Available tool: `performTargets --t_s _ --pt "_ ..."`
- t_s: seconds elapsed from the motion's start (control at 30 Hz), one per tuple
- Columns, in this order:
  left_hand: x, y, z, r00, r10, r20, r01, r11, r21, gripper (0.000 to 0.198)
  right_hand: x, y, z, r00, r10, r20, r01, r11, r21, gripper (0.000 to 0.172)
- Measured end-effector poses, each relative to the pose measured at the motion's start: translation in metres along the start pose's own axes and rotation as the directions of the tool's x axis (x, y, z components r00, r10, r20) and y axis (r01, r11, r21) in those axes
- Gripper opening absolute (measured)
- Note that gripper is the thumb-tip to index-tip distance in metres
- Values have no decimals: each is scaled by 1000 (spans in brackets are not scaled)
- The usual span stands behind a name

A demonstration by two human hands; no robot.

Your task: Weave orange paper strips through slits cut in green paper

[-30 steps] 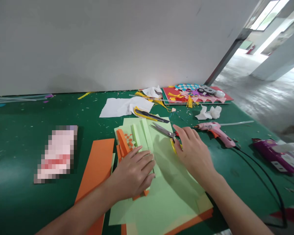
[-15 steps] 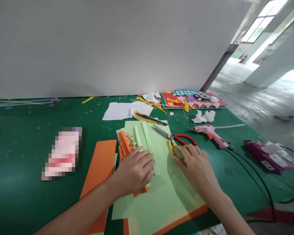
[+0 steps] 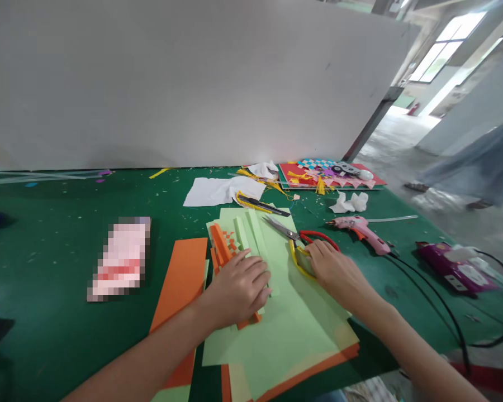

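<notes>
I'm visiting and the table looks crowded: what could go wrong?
The right hand touches the red-and-yellow-handled metal scissors, partly over pale green paper sheets; dragging them might crease the paper. The black cable of the pink plastic glue gun curves near the right arm and could snag. Folded orange paper strips under the left hand might shift if it lifts.

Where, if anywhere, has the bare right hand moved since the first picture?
Yes: against the pink plastic glue gun, the right hand has shifted toward the camera, uncovering the red scissor handle.
</notes>
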State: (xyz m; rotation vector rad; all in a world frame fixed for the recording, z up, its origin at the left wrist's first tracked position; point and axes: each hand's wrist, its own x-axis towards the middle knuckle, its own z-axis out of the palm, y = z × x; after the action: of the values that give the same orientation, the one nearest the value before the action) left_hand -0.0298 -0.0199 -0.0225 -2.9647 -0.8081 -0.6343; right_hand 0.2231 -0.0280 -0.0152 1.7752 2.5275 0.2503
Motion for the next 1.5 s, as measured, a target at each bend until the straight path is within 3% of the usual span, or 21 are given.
performTargets --t_s 0.1,0.2,0.33,0.53,0.7,0.83,0.93,1.07,1.27,1.5 --pt "-1 0 2 1000 6 -25 -6 1000 14 28 -1 5 -14 998 -8 -62 6 1000 -30 21" --pt "-1 0 3 999 0 -46 1 1000 14 27 7 23 -33 977 -23 -210 5 996 -84 19" --pt "-1 1 2 999 -10 -33 10 1000 -3 27 52 52 -52 949 18 -316 -48 995 -87 18" --pt "-1 1 3 999 -20 -28 20 1000 -1 25 154 68 -39 976 -130 -174 109 986 -128 23" --pt "-3 -1 4 999 -25 -29 25 1000 -12 23 197 72 -10 970 -230 -76 219 967 -130 24" --pt "-2 -4 5 998 -16 -53 14 999 -46 16 207 80 3 972 -234 -36 229 969 -96 23" --pt "-2 -4 5 999 -1 -50 -2 998 -67 15 213 76 -1 975 -218 -44 215 974 -65 22" --pt "-2 -2 5 999 -41 -17 40 998 -47 22 217 45 -21 972 -218 -92 217 976 -21 29" --pt "-1 0 4 999 -34 -14 33 998 -48 23 211 -6 -33 958 -283 -44 285 956 63 25" --pt "-3 0 7 999 -31 -4 31 999 -43 24 191 -20 -25 965 -260 -40 263 957 125 28"
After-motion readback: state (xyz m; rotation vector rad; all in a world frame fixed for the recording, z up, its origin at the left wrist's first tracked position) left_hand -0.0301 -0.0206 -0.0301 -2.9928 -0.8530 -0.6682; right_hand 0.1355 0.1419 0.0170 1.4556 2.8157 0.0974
